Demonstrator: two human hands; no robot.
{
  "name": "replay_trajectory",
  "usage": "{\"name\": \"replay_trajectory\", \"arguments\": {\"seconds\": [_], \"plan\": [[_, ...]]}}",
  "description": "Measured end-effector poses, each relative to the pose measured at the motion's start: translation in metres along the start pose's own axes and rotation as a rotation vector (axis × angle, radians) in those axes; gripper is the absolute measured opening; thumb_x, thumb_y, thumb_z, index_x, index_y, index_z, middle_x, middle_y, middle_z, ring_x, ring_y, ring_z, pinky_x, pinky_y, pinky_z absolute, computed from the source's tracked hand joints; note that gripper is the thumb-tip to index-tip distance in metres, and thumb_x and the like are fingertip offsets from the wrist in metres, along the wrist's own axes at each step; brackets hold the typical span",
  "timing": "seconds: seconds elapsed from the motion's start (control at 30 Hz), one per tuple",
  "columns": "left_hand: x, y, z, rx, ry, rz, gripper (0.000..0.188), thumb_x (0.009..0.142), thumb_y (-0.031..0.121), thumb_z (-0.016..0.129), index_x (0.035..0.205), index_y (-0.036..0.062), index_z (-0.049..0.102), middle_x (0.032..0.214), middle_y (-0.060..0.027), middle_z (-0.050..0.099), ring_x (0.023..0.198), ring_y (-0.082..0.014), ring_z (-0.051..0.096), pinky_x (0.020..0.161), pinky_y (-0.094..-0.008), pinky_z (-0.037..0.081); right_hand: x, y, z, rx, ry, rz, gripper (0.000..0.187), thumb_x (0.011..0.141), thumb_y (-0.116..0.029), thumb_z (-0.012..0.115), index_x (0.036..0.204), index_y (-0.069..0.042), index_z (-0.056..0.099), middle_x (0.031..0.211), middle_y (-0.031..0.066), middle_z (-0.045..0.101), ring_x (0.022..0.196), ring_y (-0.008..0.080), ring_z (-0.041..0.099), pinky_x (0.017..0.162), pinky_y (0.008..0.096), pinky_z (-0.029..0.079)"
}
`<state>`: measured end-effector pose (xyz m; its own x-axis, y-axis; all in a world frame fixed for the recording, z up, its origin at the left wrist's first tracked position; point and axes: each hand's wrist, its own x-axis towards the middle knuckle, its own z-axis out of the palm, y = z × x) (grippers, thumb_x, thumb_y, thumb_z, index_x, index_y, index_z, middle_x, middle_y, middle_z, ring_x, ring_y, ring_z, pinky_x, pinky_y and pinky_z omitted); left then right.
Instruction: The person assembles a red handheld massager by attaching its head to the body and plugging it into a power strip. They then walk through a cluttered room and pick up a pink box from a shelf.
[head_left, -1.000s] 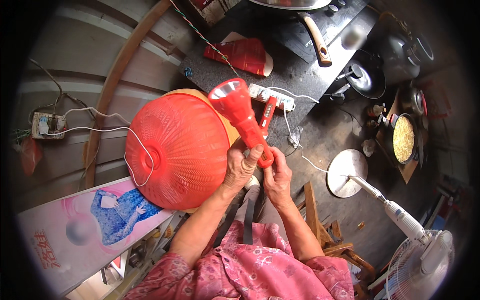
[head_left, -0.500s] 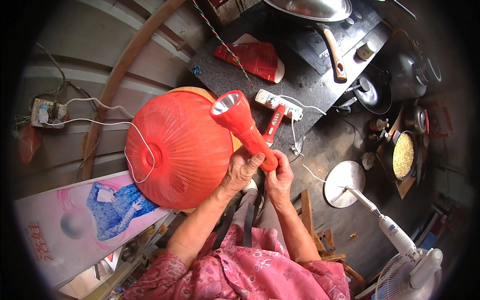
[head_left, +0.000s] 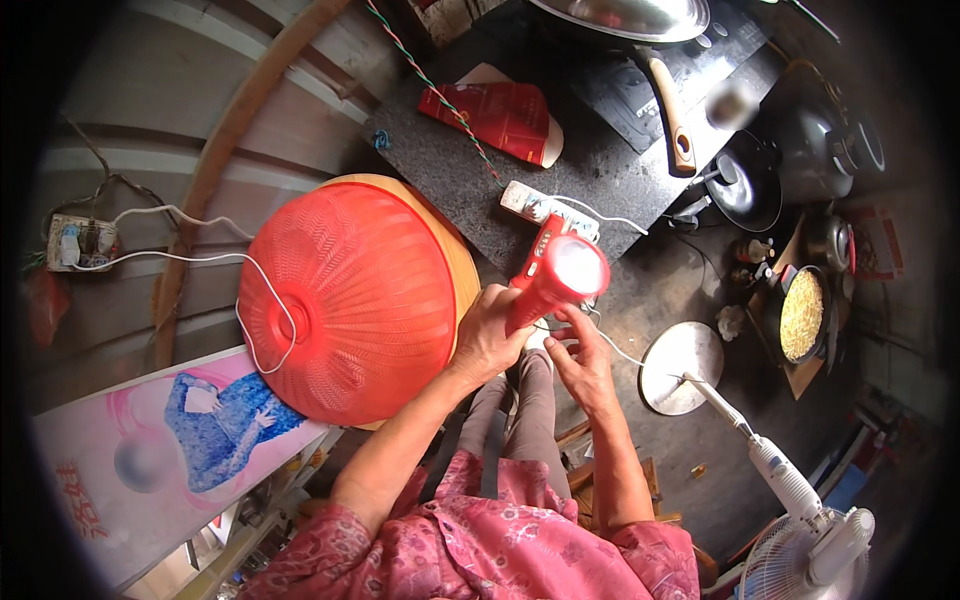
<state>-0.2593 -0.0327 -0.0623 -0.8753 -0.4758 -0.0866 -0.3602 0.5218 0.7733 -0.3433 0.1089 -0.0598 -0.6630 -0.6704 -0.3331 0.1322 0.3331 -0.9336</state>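
Note:
A red flashlight [head_left: 543, 288] is in front of me, its round lens glowing white and facing up and to the right. My left hand [head_left: 488, 335] is wrapped round its handle. Just below the lens, my right hand [head_left: 583, 362] has its fingers apart and slightly curled, close to the flashlight; whether a fingertip touches it I cannot tell. Behind the flashlight, a white power strip [head_left: 520, 200] lies at the corner of the dark speckled countertop [head_left: 420, 165]. To the left of my hands stands a large red mesh dome cover [head_left: 370, 300] with a white cord looped over it.
On the countertop are a red packet [head_left: 500, 120] and a lidded pan with a wooden handle [head_left: 672, 115]. At the right, a standing fan [head_left: 800, 490] lies tilted near its round base [head_left: 682, 368]. Farther right sits a pan of yellow food [head_left: 802, 318]. A wall socket [head_left: 80, 242] hangs at left.
The flashlight has turned from pointing up-left to up-right, and its lens has gone from dark to bright. My right hand has come off the handle's end, and its fingers have spread.

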Motion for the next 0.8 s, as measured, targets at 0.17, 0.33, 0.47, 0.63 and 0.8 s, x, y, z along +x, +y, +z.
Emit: {"name": "replay_trajectory", "arguments": {"seconds": [0.17, 0.33, 0.47, 0.63, 0.8], "plan": [[0.021, 0.027, 0.014, 0.245, -0.185, 0.196, 0.045, 0.062, 0.002, 0.058, 0.106, 0.0028, 0.049, 0.097, -0.0121, 0.049, 0.093, -0.0300, 0.049, 0.078, -0.0404, 0.040, 0.011, 0.025, -0.004, 0.264, 0.049, -0.041, 0.058, 0.072, -0.009, 0.073, 0.121, -0.001, 0.043, 0.107, 0.0077, 0.055, 0.095, 0.0146, 0.054, 0.081, 0.0282, 0.046], [0.048, 0.016, 0.030, 0.033, -0.209, 0.273, 0.038, 0.068, 0.012, 0.061, 0.104, 0.0045, 0.051, 0.101, -0.0109, 0.049, 0.096, -0.0273, 0.050, 0.081, -0.0388, 0.040, 0.023, 0.018, -0.029, 0.604, 0.256, 0.263, 0.047, 0.073, -0.012, 0.069, 0.112, 0.004, 0.048, 0.098, 0.0117, 0.057, 0.079, 0.0168, 0.059, 0.063, 0.0269, 0.051], [0.091, 0.002, 0.037, 0.119, -0.033, 0.306, 0.025, 0.074, 0.010, 0.055, 0.098, 0.0057, 0.054, 0.103, -0.0106, 0.050, 0.097, -0.0259, 0.051, 0.078, -0.0384, 0.039, 0.049, 0.032, -0.056, 0.534, 0.310, 0.262, 0.048, 0.076, -0.019, 0.066, 0.113, 0.005, 0.047, 0.091, 0.0149, 0.061, 0.067, 0.0220, 0.064, 0.057, 0.0255, 0.049], [0.156, -0.019, 0.053, 0.453, -0.097, 0.288, 0.024, 0.071, 0.012, 0.060, 0.093, 0.0093, 0.052, 0.093, -0.0072, 0.051, 0.089, -0.0252, 0.050, 0.071, -0.0386, 0.038, 0.084, 0.037, -0.065, 0.415, 0.327, 0.188, 0.045, 0.076, -0.018, 0.067, 0.110, 0.005, 0.049, 0.089, 0.0136, 0.062, 0.066, 0.0201, 0.064, 0.054, 0.0254, 0.048], [0.187, -0.042, 0.075, 0.604, -0.118, 0.359, 0.006, 0.070, 0.012, 0.058, 0.075, 0.0089, 0.057, 0.082, -0.0076, 0.055, 0.082, -0.0241, 0.054, 0.066, -0.0369, 0.045, 0.109, 0.042, -0.078, 0.352, 0.340, 0.210, 0.036, 0.075, -0.018, 0.068, 0.099, 0.003, 0.054, 0.079, 0.0110, 0.062, 0.055, 0.0164, 0.060, 0.048, 0.0241, 0.045]]}}
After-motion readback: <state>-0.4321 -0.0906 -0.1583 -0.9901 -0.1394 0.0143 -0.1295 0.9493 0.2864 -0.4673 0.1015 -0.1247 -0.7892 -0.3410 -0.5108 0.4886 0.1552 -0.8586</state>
